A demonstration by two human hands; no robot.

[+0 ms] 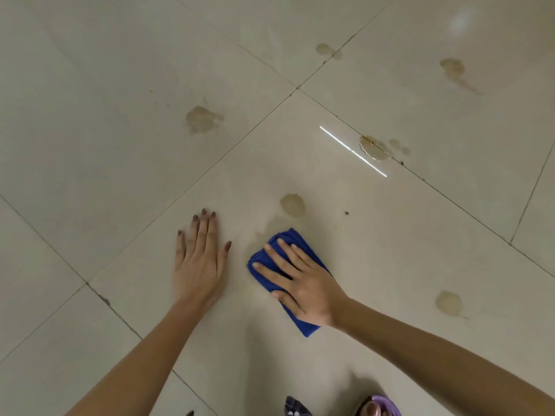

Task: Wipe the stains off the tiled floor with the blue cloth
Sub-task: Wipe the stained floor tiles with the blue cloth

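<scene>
Resting flat on the tiled floor (90,145), left hand (198,262) with fingers straight and together, beside it right hand (303,283), fingers spread, pressing the folded blue cloth (289,237) at the floor's near middle, brown stains (292,205) beyond and rightward.

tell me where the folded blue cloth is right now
Head view, lower centre: the folded blue cloth lies under the right hand, right of the left hand, just below the nearest round brownish stain.

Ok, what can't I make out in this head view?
Head view:
- Floor under blue cloth: hidden by cloth and right hand.
- Left hand: edges motion-blurred.
- Purple object, bottom edge: cut off by frame.
- Dark speck beyond the cloth: too small to identify.
</scene>
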